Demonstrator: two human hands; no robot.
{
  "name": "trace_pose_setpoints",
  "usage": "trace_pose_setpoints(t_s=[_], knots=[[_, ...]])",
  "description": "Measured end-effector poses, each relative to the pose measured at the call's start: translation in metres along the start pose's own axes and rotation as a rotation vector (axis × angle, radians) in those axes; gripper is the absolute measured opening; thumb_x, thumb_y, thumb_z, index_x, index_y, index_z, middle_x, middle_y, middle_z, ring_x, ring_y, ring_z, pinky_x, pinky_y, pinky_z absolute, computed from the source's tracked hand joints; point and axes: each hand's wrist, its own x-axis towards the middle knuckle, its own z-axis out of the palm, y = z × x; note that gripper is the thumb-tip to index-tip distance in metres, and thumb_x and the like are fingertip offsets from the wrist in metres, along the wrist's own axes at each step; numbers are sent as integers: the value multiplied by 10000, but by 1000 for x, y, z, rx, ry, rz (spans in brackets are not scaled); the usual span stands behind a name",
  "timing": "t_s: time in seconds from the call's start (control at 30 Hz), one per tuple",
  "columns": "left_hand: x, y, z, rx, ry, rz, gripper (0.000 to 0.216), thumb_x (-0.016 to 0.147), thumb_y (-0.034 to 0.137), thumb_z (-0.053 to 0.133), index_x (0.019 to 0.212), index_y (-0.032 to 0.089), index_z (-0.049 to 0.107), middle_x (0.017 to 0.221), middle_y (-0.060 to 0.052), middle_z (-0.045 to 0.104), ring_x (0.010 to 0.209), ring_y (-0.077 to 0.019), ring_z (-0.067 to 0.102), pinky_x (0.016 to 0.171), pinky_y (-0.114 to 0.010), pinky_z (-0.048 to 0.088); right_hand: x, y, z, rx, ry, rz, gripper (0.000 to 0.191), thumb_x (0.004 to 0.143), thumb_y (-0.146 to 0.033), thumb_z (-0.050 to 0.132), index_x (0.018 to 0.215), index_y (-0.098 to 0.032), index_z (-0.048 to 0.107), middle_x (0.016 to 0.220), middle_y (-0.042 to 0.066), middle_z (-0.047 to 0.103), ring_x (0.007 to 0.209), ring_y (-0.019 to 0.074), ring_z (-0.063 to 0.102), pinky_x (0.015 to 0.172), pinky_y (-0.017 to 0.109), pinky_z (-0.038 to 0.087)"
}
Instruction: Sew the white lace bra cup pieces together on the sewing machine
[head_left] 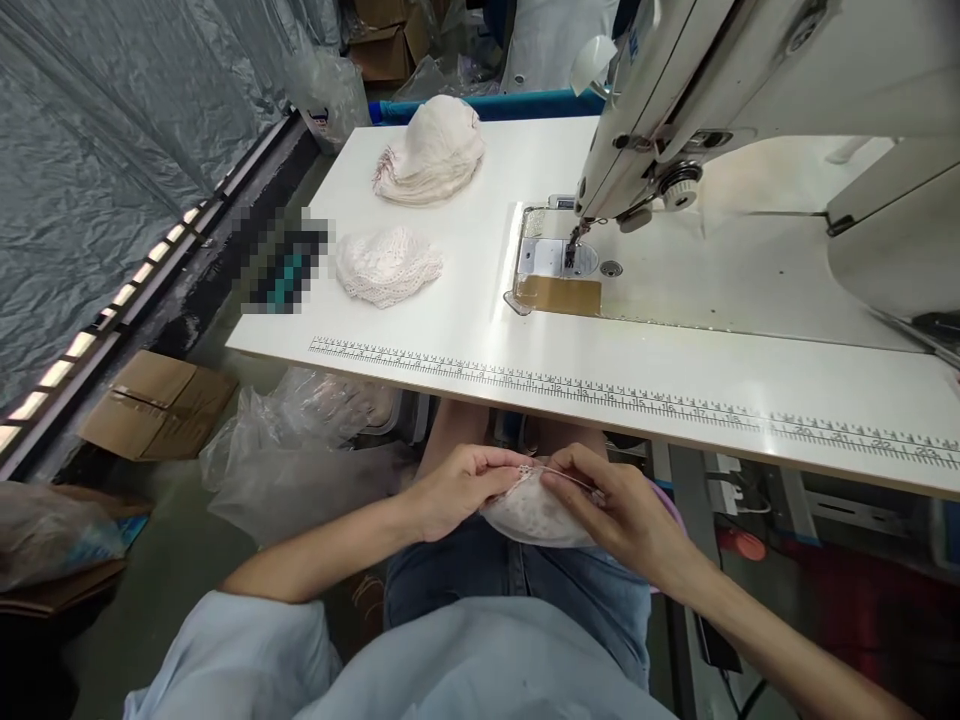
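Both my hands are low over my lap, below the front edge of the white sewing table (pixel 525 360). My left hand (pixel 454 490) pinches the left rim of a small pale lace cup piece (pixel 529 515). My right hand (pixel 622 510) pinches its right rim, fingers closed along the lace edge. The piece rests between the hands above my jeans. On the table, a tall stack of similar lace pieces (pixel 431 150) sits far left. A smaller pile (pixel 386 265) lies nearer me.
A white sewing machine (pixel 750 90) stands at the right, its needle and presser foot (pixel 574 245) over the plate. A printed ruler (pixel 637 400) runs along the table's front edge. Clear plastic bags (pixel 292 450) and a cardboard box (pixel 157 405) lie on the floor at left.
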Motion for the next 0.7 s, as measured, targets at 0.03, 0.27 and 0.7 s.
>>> trace_pose_setpoints(t_s=[0.03, 0.27, 0.7], knots=[[-1, 1, -1, 9, 5, -3, 450, 654, 426, 745, 989, 130, 700, 821, -63, 672, 751, -130, 567, 732, -260, 419, 0, 1, 1, -1, 0, 4, 230, 938, -394, 409, 851, -208, 512, 630, -8, 548, 507, 115, 438, 451, 225, 256], [-6, -6, -1, 119, -13, 105, 377, 752, 401, 674, 1024, 140, 677, 836, -62, 687, 756, -128, 592, 727, -241, 433, 2, 0, 6, -118, 9, -2, 242, 942, -392, 378, 842, -209, 502, 554, -25, 518, 441, 108, 402, 427, 216, 258], [-13, -1, -17, 445, -22, 123, 230, 797, 314, 618, 892, 108, 656, 650, -14, 619, 558, -72, 485, 549, -184, 350, 14, 11, 0, -31, -237, -220, 253, 860, -473, 543, 951, -241, 588, 1167, 67, 531, 1072, 218, 503, 866, 350, 426]])
